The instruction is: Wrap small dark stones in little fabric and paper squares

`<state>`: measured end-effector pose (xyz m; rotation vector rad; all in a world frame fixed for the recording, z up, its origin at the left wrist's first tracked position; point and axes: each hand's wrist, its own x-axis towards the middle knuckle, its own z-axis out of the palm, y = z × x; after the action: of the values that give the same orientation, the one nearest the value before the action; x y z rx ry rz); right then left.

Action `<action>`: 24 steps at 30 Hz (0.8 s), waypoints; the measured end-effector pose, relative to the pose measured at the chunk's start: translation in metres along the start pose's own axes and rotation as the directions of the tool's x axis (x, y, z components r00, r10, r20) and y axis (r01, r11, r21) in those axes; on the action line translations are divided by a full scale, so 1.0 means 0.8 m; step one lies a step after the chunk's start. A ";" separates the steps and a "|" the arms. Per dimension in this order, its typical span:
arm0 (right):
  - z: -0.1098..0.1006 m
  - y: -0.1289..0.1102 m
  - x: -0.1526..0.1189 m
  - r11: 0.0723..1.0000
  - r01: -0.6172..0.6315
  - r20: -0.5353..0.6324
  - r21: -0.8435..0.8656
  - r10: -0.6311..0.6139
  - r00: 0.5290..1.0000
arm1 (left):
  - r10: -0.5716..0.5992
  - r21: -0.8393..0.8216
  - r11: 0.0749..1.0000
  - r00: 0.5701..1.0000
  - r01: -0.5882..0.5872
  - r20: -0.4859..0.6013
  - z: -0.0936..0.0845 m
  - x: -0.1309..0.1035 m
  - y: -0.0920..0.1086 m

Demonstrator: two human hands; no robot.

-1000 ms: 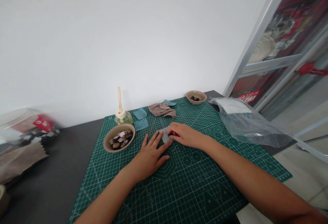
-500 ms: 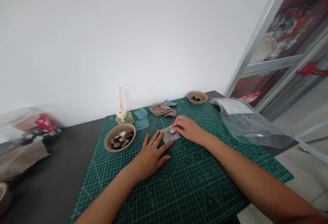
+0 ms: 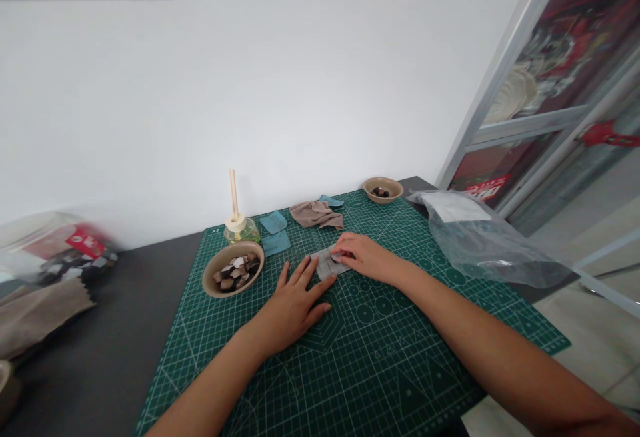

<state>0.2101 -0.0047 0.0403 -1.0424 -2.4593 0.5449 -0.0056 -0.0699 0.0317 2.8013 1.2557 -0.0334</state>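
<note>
My left hand (image 3: 295, 303) lies flat with fingers spread, its fingertips on the near left edge of a small grey sheet that looks like sandpaper (image 3: 325, 267). Over that sheet, the fingers of my right hand (image 3: 363, 255) are pinched together on a small pale stone chip (image 3: 336, 257), mostly hidden by the fingertips. Both hands rest above a green cutting mat (image 3: 345, 370). Left of my left hand stands a tan bowl (image 3: 209, 282) holding several brown, black and white stone chips (image 3: 235, 273).
Blue paper pieces (image 3: 276, 243) and a crumpled brown cloth (image 3: 315, 214) lie behind the hands. A reed diffuser (image 3: 242, 229) stands near the wall. Far right are a second bowl (image 3: 370, 191) with dark chips and a clear plastic bag (image 3: 480, 243). A brown cloth (image 3: 45, 313) lies far left.
My right hand has shifted slightly down and left over the grey sheet, so the pale chip, in plain view before, is mostly covered. My left hand stays in place.
</note>
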 end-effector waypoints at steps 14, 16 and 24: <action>0.004 0.005 0.003 0.999 -0.035 -0.042 -0.016 0.034 0.999 | -0.001 -0.011 1.000 1.000 0.001 -0.008 0.000 0.000 -0.001; 0.003 0.004 0.002 0.999 -0.034 -0.018 0.006 0.034 0.999 | -0.001 -0.007 1.000 1.000 0.001 0.001 0.000 0.000 -0.001; 0.010 0.000 0.005 1.000 0.014 -0.056 -0.021 -0.015 0.998 | -0.003 0.002 1.000 1.000 0.003 0.011 0.000 0.001 0.000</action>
<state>0.2037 -0.0033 0.0341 -1.0328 -2.4268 0.4799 -0.0053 -0.0694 0.0320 2.7975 1.2577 -0.0495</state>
